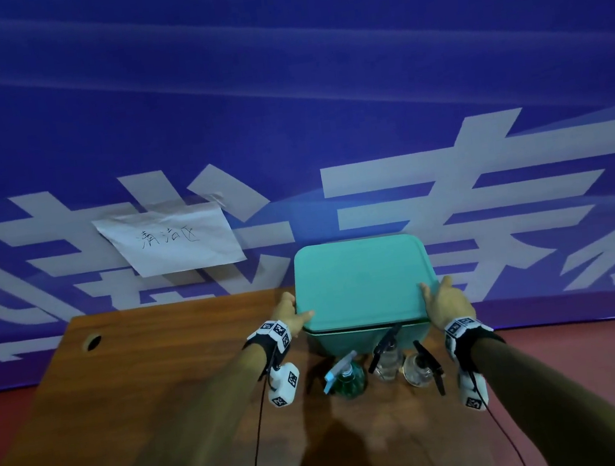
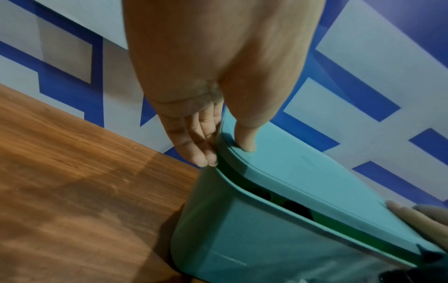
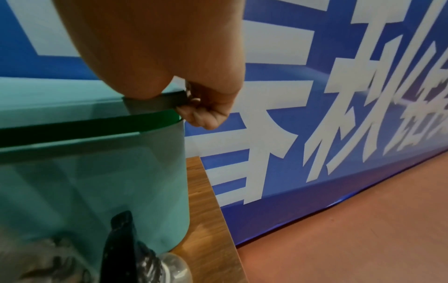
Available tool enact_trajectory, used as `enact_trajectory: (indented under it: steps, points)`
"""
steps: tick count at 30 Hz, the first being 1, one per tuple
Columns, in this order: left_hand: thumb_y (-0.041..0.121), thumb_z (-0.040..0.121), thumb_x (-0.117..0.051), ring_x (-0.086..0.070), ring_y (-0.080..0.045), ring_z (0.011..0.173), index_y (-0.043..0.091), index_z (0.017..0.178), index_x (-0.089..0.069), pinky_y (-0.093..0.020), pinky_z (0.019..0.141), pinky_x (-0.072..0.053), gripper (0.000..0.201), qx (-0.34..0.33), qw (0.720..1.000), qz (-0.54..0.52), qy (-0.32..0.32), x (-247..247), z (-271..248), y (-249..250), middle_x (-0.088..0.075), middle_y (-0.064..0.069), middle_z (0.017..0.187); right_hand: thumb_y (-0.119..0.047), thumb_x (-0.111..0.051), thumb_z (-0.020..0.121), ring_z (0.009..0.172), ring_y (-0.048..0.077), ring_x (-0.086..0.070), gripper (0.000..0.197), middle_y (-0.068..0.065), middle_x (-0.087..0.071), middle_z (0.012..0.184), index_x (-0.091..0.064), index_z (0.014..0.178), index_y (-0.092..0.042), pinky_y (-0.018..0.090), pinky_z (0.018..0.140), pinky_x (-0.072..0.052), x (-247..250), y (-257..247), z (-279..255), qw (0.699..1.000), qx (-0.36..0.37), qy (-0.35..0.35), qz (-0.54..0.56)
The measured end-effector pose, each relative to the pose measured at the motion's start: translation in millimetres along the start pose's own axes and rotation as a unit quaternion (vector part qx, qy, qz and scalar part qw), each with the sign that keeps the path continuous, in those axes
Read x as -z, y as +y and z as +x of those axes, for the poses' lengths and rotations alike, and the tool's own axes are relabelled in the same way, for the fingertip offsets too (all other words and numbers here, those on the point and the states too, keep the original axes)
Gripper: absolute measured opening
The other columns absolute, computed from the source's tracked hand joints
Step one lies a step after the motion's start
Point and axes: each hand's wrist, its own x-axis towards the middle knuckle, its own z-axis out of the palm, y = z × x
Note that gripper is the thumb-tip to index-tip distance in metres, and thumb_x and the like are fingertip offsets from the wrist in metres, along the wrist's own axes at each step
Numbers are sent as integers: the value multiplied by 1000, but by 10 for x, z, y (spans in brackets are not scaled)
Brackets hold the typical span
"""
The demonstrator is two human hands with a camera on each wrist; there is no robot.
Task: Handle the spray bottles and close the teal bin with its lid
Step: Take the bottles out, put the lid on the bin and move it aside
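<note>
lid [image 1: 362, 280] between both hands, over teal bin [image 1: 361, 340] | left hand [image 1: 290, 314] pinches its left edge | right hand [image 1: 446, 301] grips right edge | spray bottles [image 1: 385, 362] nearer than hands

teal bin [image 1: 365, 338] interior hidden under lid [image 1: 362, 280] bar a dark gap, left hand [image 1: 292, 314] fingers behind lid edge, clear spray bottle [image 3: 155, 266] cut off by right wrist frame bottom, desk [image 1: 162, 386] near edge cropped

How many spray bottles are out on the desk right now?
3, standing in a row just in front of the teal bin: green bottle leftmost, clear middle bottle, clear right bottle. More may be inside the bin, under the lid.
</note>
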Motion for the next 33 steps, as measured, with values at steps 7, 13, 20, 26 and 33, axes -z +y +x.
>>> enact_trajectory:
  steps: [7, 13, 20, 26, 33]
  points:
    - [25, 95, -64, -63, -31, 109, 10, 120, -45, -35, 81, -49, 34, 7, 998, 57, 15, -19, -91, 131, -61, -5, 115, -44, -33, 107, 92, 44, -69, 42, 24, -70, 101, -42, 118, -4, 44, 69, -47, -146, 109, -107, 1000, 9, 17, -15]
    - [25, 96, -61, -63, -29, 93, 14, 117, -42, -36, 74, -56, 30, 15, 998, 52, 16, -24, -56, 70, -62, -9, 120, -43, -33, 107, 92, 43, -69, 43, 23, -70, 99, -43, 119, -4, 43, 68, -47, -169, 60, -86, 1000, 11, 19, -23]
    - [24, 89, -67, -67, -32, 103, 19, 134, -48, -45, 86, -58, 49, 9, 999, 30, 21, -33, 39, -10, -65, -9, 125, -41, -34, 107, 84, 39, -71, 39, 18, -71, 92, -46, 113, -4, 38, 61, -45, -168, 42, -38, 996, 28, 44, -67]
    - [13, 93, -65, -64, -29, 111, 13, 137, -51, -27, 86, -47, 47, -5, 999, 15, 48, -62, -5, -16, -66, -10, 124, -37, -37, 107, 86, 39, -69, 36, 19, -69, 94, -49, 109, -3, 40, 61, -45, -209, 65, 15, 994, 45, 71, -75]
    - [12, 94, -64, -66, -26, 104, 17, 141, -47, -33, 86, -54, 51, -1, 998, -25, 51, -141, -68, -117, -67, -11, 119, -38, -36, 107, 87, 39, -69, 34, 18, -67, 97, -46, 107, -5, 40, 62, -45, -263, 124, 79, 995, 45, 63, -64]
